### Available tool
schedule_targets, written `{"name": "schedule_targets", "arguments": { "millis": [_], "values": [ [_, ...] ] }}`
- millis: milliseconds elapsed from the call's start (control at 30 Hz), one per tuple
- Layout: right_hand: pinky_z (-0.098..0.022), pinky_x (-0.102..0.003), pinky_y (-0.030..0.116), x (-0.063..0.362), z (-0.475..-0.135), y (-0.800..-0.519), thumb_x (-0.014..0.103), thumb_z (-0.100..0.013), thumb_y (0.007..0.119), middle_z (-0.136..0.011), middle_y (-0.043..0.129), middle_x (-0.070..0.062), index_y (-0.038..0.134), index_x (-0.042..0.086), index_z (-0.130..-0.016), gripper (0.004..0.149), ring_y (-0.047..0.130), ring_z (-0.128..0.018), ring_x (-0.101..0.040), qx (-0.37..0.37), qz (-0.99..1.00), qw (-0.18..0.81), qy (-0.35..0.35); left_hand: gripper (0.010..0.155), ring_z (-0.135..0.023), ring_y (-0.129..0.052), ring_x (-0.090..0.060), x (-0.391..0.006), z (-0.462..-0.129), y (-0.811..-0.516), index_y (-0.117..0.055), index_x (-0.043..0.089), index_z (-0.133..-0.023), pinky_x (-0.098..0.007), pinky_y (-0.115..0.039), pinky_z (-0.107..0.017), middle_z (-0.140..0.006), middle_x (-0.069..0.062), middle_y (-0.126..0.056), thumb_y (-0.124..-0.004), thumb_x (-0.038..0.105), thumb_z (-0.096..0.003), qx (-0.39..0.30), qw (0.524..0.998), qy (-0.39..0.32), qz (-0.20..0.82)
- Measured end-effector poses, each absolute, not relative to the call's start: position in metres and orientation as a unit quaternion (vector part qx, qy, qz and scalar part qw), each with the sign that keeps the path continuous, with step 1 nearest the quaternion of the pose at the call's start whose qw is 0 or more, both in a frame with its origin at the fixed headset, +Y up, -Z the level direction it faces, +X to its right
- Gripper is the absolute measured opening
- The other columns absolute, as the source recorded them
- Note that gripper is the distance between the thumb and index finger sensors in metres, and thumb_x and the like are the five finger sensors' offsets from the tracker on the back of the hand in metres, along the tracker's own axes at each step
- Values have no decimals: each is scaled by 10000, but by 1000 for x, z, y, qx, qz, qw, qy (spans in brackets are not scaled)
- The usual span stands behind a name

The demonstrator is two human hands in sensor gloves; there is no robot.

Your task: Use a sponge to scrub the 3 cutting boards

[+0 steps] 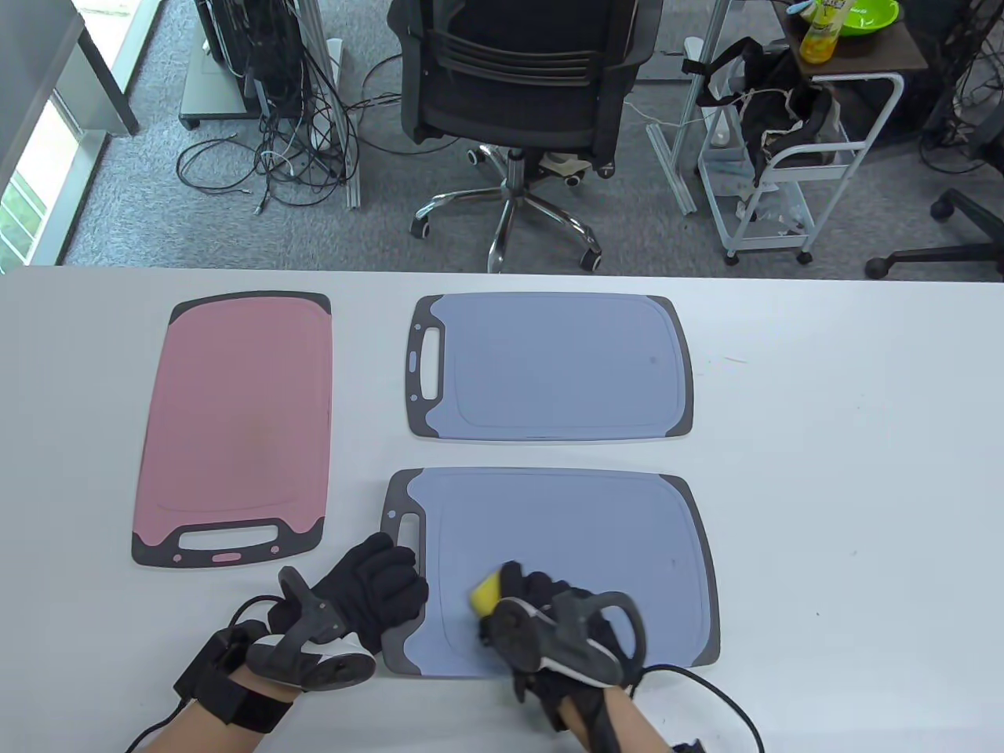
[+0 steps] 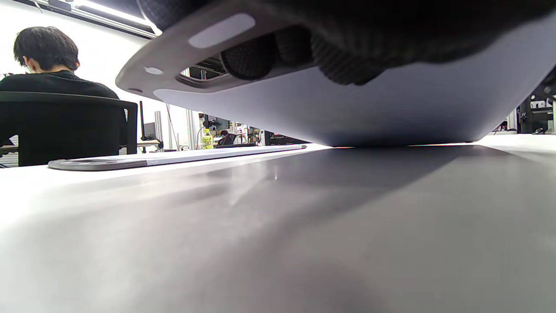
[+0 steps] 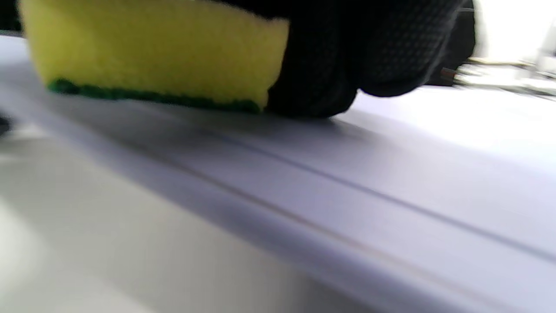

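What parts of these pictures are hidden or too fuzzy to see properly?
- Sponge: in the table view the right hand and its tracker cover most of it.
- Near blue board: in the left wrist view its handle end is raised off the table, but the top edge cuts off the left hand, so its full grip is unseen.
- Right wrist view: blurred, so any dirt on the board is unclear.
- Bottle: label too small.
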State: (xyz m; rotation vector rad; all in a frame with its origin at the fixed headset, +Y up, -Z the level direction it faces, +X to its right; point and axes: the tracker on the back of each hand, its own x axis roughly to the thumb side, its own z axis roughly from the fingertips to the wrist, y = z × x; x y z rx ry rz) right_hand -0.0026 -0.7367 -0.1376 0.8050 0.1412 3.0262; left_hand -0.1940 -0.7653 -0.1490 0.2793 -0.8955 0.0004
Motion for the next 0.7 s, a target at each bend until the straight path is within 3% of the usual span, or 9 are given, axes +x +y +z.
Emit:
{"name": "schedule_targets", "arguments": {
  "millis": [67,167,300,433,533,633,700],
  "values": [
    [-470,-449,797,-27,-131,-733,569,-482,682,-777,819,-108,640,69,-1021,736,914,-544,-227,290,957,-10,27,430,-994,-786,-213,-194,-147,-765,-617,316,-938,-538,-615,-786,-938,86,-754,-848,417,-589,138,890,-434,-3],
    [-490,-430,789,-7,-136,-736,599,-487,654,-814,788,-68,594,139,-1052,731,899,-573,-201,261,964,-11,46,432,-998,-781,-213,-195,-149,-765,-617,320,-943,-537,-610,-787,-941,88,-752,-849,418,-592,133,892,-433,4],
    [-473,-442,791,84,-145,-752,584,-480,660,-797,802,-83,616,121,-1040,728,906,-552,-216,122,991,-14,53,433,-998,-780,-211,-194,-149,-765,-614,322,-944,-536,-609,-789,-940,89,-752,-848,419,-592,131,892,-432,2],
    [-465,-456,787,201,-142,-771,568,-482,673,-792,806,-100,618,104,-1039,727,909,-546,-237,-71,994,6,79,435,-1003,-769,-216,-194,-148,-765,-607,317,-948,-541,-599,-790,-945,84,-742,-841,416,-595,132,892,-433,2],
    [-455,-462,789,248,-142,-778,557,-486,683,-786,825,-120,628,81,-1031,725,918,-536,-252,-159,981,33,105,433,-1006,-763,-216,-194,-150,-765,-602,319,-949,-542,-591,-793,-947,85,-737,-836,413,-597,130,893,-431,9],
    [-449,-476,787,237,-146,-776,526,-485,708,-761,835,-149,649,23,-1006,727,921,-521,-270,-139,985,44,90,434,-1008,-759,-215,-195,-150,-765,-602,316,-950,-544,-586,-793,-948,83,-736,-835,412,-597,129,893,-430,11],
    [-458,-449,799,211,-151,-769,557,-483,686,-770,832,-117,647,62,-1014,726,924,-531,-235,-76,994,-15,79,433,-1006,-760,-220,-194,-150,-766,-603,315,-950,-546,-586,-793,-947,82,-737,-835,411,-597,129,893,-431,12]
  ]
}}
